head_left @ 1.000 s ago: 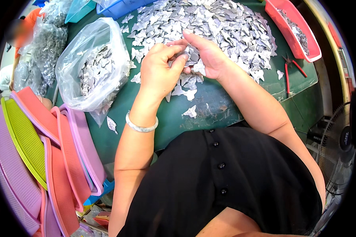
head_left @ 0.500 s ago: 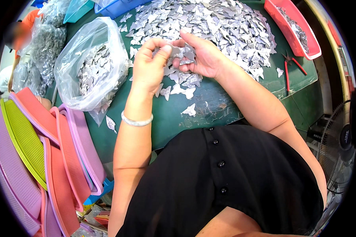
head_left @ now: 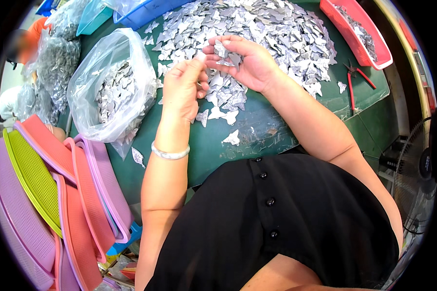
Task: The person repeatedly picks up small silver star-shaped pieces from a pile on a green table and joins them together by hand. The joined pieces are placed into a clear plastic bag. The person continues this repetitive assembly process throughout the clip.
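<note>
My right hand (head_left: 255,65) is cupped, palm turned inward, with several small silver metal pieces (head_left: 226,56) resting in its curled fingers. Close beside it, my left hand (head_left: 183,87) has its thumb and forefinger pinched together; whatever lies between them is too small to make out. Behind and beneath both hands spreads a large heap of flat silver metal pieces (head_left: 277,36). A few loose ones (head_left: 231,137) lie nearer me on the green table (head_left: 179,167). Left of my left hand, an open clear plastic bag (head_left: 85,104) holds more such pieces.
Stacked purple, coral and green plastic baskets (head_left: 29,179) stand at the left. A pink basket (head_left: 381,51) with metal pieces sits far right, near red-handled pliers (head_left: 351,94). A blue bin (head_left: 150,14) stands behind; a fan (head_left: 412,179) is at right. Another person's orange sleeve (head_left: 34,31) shows far left.
My left hand has drawn slightly away from the pieces and down. The right hand has lifted a little, its fingers still curled round the metal pieces. The whole view has shifted slightly.
</note>
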`<move>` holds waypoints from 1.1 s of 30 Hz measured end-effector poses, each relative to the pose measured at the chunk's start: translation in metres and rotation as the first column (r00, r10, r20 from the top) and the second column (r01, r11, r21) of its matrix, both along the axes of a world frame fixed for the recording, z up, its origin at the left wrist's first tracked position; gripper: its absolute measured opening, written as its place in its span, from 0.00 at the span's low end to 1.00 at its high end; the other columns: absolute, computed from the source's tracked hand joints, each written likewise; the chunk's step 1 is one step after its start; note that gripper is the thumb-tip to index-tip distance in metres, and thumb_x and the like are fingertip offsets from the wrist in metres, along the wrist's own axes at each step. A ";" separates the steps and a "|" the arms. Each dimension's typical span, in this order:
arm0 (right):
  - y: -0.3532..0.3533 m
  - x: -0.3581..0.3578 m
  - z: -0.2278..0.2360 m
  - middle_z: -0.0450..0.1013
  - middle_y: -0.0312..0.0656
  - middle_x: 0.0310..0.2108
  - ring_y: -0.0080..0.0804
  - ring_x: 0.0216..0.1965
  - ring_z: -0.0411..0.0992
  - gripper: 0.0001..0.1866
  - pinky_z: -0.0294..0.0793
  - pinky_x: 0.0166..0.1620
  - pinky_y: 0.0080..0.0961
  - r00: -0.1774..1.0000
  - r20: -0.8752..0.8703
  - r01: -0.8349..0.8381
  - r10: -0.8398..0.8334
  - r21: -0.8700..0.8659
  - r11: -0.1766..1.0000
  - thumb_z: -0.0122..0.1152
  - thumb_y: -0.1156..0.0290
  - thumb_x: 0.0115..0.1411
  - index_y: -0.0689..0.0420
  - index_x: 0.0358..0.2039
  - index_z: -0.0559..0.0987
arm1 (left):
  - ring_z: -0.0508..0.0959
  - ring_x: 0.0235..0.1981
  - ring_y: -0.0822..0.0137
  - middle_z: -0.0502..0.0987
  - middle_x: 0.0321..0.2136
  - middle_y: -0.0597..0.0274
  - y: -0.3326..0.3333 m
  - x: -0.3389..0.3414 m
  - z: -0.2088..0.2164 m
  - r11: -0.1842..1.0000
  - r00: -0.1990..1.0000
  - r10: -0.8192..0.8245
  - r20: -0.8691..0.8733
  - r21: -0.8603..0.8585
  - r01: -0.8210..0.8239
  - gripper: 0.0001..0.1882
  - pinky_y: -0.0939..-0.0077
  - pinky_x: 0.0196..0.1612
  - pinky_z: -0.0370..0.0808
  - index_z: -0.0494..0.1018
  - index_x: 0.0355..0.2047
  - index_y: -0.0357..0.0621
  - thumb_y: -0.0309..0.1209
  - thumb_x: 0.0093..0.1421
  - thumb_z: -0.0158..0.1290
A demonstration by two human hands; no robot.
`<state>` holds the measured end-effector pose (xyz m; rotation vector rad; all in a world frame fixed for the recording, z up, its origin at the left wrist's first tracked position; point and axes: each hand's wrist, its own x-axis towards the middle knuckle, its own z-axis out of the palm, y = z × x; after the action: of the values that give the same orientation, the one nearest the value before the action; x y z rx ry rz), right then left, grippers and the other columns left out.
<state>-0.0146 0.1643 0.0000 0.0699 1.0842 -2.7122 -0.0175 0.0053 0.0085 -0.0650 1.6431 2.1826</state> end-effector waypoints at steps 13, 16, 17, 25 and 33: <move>-0.001 0.000 -0.001 0.64 0.53 0.44 0.45 0.49 0.63 0.15 0.65 0.49 0.31 0.995 -0.094 0.017 -0.029 -0.128 0.992 0.42 0.72 0.57 0.65 0.44 0.66 | 0.69 0.18 0.77 0.71 0.20 0.64 0.010 0.008 -0.007 0.998 0.998 -0.047 0.049 0.047 0.045 0.05 0.86 0.19 0.63 0.70 0.25 0.40 0.29 0.52 0.51; 0.000 0.000 0.000 0.63 0.54 0.46 0.47 0.50 0.62 0.16 0.67 0.48 0.30 0.996 -0.087 -0.014 -0.002 -0.184 0.983 0.42 0.72 0.57 0.66 0.45 0.65 | 0.72 0.22 0.72 0.73 0.22 0.62 0.010 0.006 -0.008 0.992 0.997 -0.043 0.068 0.121 0.035 0.04 0.82 0.24 0.68 0.69 0.26 0.40 0.27 0.51 0.50; 0.000 0.000 0.001 0.63 0.55 0.46 0.47 0.51 0.61 0.16 0.67 0.47 0.29 0.996 -0.089 -0.026 0.008 -0.200 0.979 0.42 0.71 0.57 0.66 0.45 0.65 | 0.73 0.23 0.70 0.73 0.23 0.61 0.009 0.005 -0.007 0.984 0.994 -0.050 0.100 0.175 0.032 0.04 0.81 0.25 0.69 0.69 0.27 0.40 0.26 0.51 0.49; 0.002 -0.002 0.000 0.61 0.56 0.48 0.49 0.52 0.60 0.18 0.66 0.49 0.33 0.993 -0.117 -0.051 0.023 -0.240 0.969 0.41 0.71 0.57 0.67 0.46 0.64 | 0.75 0.27 0.65 0.73 0.27 0.58 0.008 0.004 -0.007 0.943 0.986 0.001 0.166 0.327 -0.056 0.09 0.73 0.30 0.74 0.65 0.33 0.43 0.22 0.50 0.46; -0.006 0.004 0.003 0.66 0.52 0.41 0.38 0.44 0.66 0.16 0.67 0.46 0.30 0.999 -0.020 -0.032 0.029 -0.150 0.988 0.39 0.77 0.55 0.65 0.45 0.65 | 0.70 0.22 0.78 0.73 0.28 0.65 0.017 0.007 -0.012 0.971 0.904 0.173 -0.392 -0.088 -0.224 0.09 0.87 0.23 0.67 0.69 0.31 0.41 0.26 0.50 0.55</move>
<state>-0.0106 0.1587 0.0033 0.0042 0.8750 -2.7618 -0.0104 0.0218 -0.0033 0.1754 2.0748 2.3473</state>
